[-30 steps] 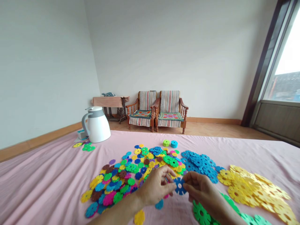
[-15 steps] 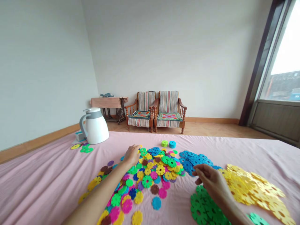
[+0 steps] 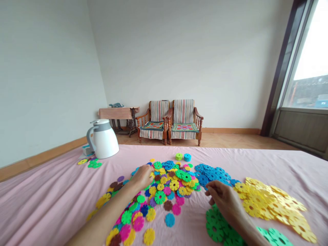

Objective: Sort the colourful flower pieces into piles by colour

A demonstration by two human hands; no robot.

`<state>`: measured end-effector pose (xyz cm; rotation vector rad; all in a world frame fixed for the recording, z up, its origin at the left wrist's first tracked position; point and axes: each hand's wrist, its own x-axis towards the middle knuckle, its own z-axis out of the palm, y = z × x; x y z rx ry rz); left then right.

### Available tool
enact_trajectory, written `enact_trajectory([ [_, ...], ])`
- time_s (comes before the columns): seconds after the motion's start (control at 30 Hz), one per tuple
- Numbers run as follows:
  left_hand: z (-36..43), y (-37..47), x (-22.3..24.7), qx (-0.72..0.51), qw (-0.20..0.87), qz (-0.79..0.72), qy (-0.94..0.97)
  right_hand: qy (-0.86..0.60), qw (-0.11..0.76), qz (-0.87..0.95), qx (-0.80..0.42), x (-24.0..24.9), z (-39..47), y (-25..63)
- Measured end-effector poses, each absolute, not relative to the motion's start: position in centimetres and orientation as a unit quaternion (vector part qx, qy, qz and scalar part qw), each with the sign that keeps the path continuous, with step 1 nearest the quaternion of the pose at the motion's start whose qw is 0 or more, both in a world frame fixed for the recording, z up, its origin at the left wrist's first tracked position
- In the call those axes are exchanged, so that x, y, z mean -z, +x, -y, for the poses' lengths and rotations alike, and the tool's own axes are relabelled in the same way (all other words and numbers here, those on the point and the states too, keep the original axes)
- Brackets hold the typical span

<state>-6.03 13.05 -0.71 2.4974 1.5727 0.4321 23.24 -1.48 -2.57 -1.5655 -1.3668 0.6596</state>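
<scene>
While the left hand (image 3: 144, 176), curled inward as suits small flat pieces, lies over a mixed heap of round, multicoloured plastic discs (image 3: 167, 192), its grip is hidden; the right hand (image 3: 220, 192), fingers half bent, any hold untellable, hangs between the pile of large, notched blue plastic discs (image 3: 211, 173) and the matching green pile (image 3: 211, 220). Matching yellow pile (image 3: 268, 200) alongside; these three seemingly divided by colour; all on wrinkled pink cloth (image 3: 188, 227).

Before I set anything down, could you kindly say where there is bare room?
The pink cloth is free left of the mixed discs, nearer than the few discs by the jug, and beyond the yellow pile. Crowded: around the left hand, amid mixed discs, and the right hand, near the green pile and blue pile.
</scene>
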Motion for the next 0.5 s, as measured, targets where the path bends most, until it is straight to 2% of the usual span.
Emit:
enact_trajectory([
  [0.33, -10.3, -6.3, 0.3, -0.159, 0.011, -0.503, 0.849, -0.632, 0.459, 0.566, -0.265, 2.1, 1.8, 22.9],
  [0.5, -9.1, -5.7, -0.7, -0.212, -0.002, -0.516, 0.83, -0.632, 0.469, 0.564, -0.251, 1.8, 2.2, 22.6],
])
